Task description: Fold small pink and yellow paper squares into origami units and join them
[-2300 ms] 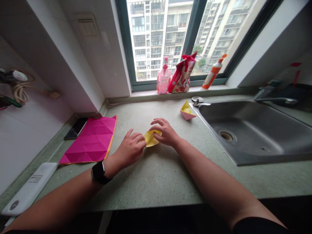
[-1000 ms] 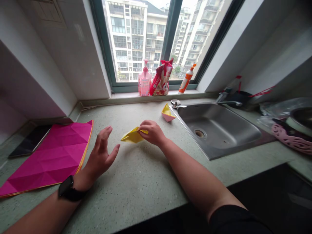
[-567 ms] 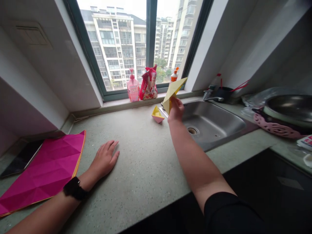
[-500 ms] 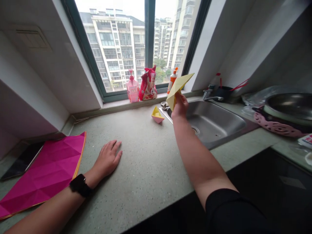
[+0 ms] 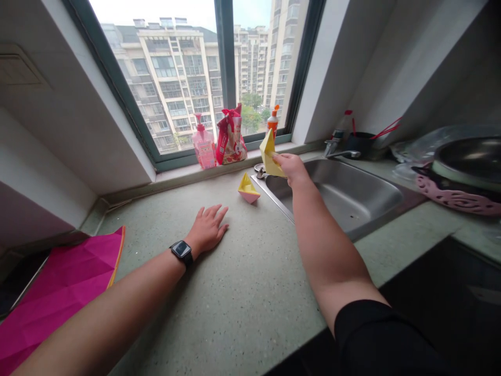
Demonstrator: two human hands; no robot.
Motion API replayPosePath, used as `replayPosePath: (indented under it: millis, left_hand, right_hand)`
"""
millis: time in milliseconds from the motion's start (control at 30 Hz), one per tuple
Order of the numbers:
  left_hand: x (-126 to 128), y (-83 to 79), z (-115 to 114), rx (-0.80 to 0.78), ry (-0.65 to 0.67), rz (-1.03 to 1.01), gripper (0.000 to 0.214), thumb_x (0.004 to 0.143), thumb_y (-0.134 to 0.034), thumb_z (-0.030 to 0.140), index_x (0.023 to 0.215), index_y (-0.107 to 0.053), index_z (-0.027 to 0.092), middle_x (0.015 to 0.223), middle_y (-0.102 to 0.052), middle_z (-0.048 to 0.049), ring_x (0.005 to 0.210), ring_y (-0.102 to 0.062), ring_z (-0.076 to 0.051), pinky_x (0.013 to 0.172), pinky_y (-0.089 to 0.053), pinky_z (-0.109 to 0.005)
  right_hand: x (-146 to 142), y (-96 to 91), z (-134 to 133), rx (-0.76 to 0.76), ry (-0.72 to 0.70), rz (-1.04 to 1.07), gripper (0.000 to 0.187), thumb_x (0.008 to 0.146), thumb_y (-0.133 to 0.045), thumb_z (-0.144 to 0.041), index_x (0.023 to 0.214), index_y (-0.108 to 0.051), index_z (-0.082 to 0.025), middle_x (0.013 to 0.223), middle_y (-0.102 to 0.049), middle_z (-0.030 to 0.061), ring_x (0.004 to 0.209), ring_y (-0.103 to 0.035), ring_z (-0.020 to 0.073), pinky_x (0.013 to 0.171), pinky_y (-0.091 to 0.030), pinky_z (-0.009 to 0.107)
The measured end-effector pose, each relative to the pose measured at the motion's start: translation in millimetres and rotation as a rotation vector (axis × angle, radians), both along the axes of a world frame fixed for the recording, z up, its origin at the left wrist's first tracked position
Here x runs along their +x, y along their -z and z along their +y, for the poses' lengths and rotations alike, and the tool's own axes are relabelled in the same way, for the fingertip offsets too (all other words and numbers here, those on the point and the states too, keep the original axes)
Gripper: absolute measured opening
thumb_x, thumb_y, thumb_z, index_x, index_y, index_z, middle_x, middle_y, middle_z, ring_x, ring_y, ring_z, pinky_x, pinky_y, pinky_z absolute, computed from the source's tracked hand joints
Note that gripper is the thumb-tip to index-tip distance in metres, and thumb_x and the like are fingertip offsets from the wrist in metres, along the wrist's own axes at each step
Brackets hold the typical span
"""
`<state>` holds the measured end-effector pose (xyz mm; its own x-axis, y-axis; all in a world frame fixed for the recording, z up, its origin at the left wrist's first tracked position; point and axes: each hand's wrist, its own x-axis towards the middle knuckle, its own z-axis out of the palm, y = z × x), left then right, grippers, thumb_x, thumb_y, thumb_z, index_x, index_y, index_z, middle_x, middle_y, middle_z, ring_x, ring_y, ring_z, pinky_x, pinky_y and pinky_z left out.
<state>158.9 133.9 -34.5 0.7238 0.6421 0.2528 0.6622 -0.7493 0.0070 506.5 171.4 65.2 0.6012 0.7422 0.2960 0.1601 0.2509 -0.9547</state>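
My right hand is stretched out over the near left corner of the steel sink, pinching a folded yellow paper piece that stands upright above the counter. Just left of it a small yellow and pink paper boat sits on the green speckled counter. My left hand lies flat on the counter with its fingers spread and holds nothing. A black watch is on that wrist.
A creased pink paper sheet lies at the near left. On the window sill stand a pink pump bottle, a red bag and an orange-capped bottle. A tap and a pan on a pink mat are at the right.
My right hand lifted the yellow folded paper off the counter and carried it right and forward to the sink's corner, now lower than half a second ago. My left hand let go and lay flat.
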Motion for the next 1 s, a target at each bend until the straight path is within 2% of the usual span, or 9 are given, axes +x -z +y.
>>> replayPosePath:
  millis: [100, 233, 367, 500, 633, 833, 1000]
  left_hand:
    - [26.3, -4.0, 21.3, -0.009, -0.070, 0.022, 0.062, 0.114, -0.044, 0.044, 0.171, -0.039, 0.020, 0.160, -0.062, -0.0178, 0.146, -0.058, -0.034, 0.131, -0.033, -0.059]
    - [57.7, -6.6, 42.5, -0.008, -0.088, 0.016, 0.067, 0.114, -0.046, 0.041, 0.174, -0.032, 0.013, 0.146, -0.071, -0.0192, 0.136, -0.065, -0.033, 0.117, -0.047, -0.045]
    - [76.7, -5.0, 55.5, -0.002, -0.074, -0.024, 0.067, 0.114, -0.048, 0.036, 0.174, -0.031, 0.013, 0.143, -0.073, -0.0193, 0.133, -0.068, -0.032, 0.113, -0.049, -0.043]
    - [84.6, -2.1, 65.0, -0.013, -0.032, -0.041, 0.066, 0.113, -0.050, 0.030, 0.174, -0.031, 0.015, 0.144, -0.073, -0.0168, 0.132, -0.069, -0.028, 0.115, -0.049, -0.039]
    - [86.6, -0.5, 70.1, -0.025, 0.012, -0.046, 0.061, 0.112, -0.051, 0.025, 0.170, -0.038, 0.018, 0.146, -0.074, -0.0130, 0.132, -0.071, -0.024, 0.116, -0.050, -0.036]
    - [85.9, 0.0, 66.8, -0.021, 0.002, -0.071, 0.059, 0.112, -0.052, 0.023, 0.169, -0.040, 0.019, 0.150, -0.072, -0.0143, 0.138, -0.069, -0.025, 0.124, -0.045, -0.041]
    - [85.6, -1.7, 65.1, -0.021, -0.001, -0.087, 0.057, 0.111, -0.052, 0.022, 0.167, -0.044, 0.020, 0.157, -0.067, -0.0135, 0.141, -0.067, -0.025, 0.124, -0.047, -0.042]
  right_hand:
    - [2.9, 4.6, -4.5, -0.286, -0.063, -0.069, 0.020, 0.089, -0.083, -0.031, 0.082, -0.076, -0.014, 0.071, -0.073, 0.0035, 0.062, -0.065, 0.0156, 0.058, -0.049, 0.026]
    - [-1.7, 13.4, -1.1, -0.419, -0.105, -0.160, 0.016, 0.091, -0.080, -0.027, 0.081, -0.078, -0.014, 0.074, -0.075, 0.0055, 0.062, -0.065, 0.0159, 0.059, -0.048, 0.026]
    - [-7.9, 22.2, 9.9, -0.499, -0.109, -0.275, 0.014, 0.090, -0.078, -0.027, 0.082, -0.079, -0.016, 0.076, -0.077, 0.0046, 0.068, -0.069, 0.0171, 0.064, -0.050, 0.025]
    - [-8.7, 28.8, 19.1, -0.549, -0.079, -0.376, 0.015, 0.090, -0.076, -0.030, 0.089, -0.082, -0.017, 0.076, -0.077, 0.0044, 0.075, -0.071, 0.0195, 0.069, -0.051, 0.025]
    - [-8.8, 36.3, 23.4, -0.607, -0.074, -0.452, 0.017, 0.088, -0.077, -0.031, 0.093, -0.084, -0.017, 0.077, -0.078, 0.0053, 0.076, -0.071, 0.0209, 0.070, -0.052, 0.027]
    - [-11.2, 40.5, 25.0, -0.669, -0.097, -0.532, 0.017, 0.088, -0.074, -0.032, 0.091, -0.084, -0.019, 0.080, -0.078, 0.0060, 0.073, -0.070, 0.0205, 0.068, -0.050, 0.028]
    - [-9.7, 37.1, 24.7, -0.680, -0.073, -0.589, 0.017, 0.086, -0.073, -0.034, 0.081, -0.082, -0.019, 0.078, -0.077, 0.0055, 0.073, -0.067, 0.0202, 0.065, -0.045, 0.028]
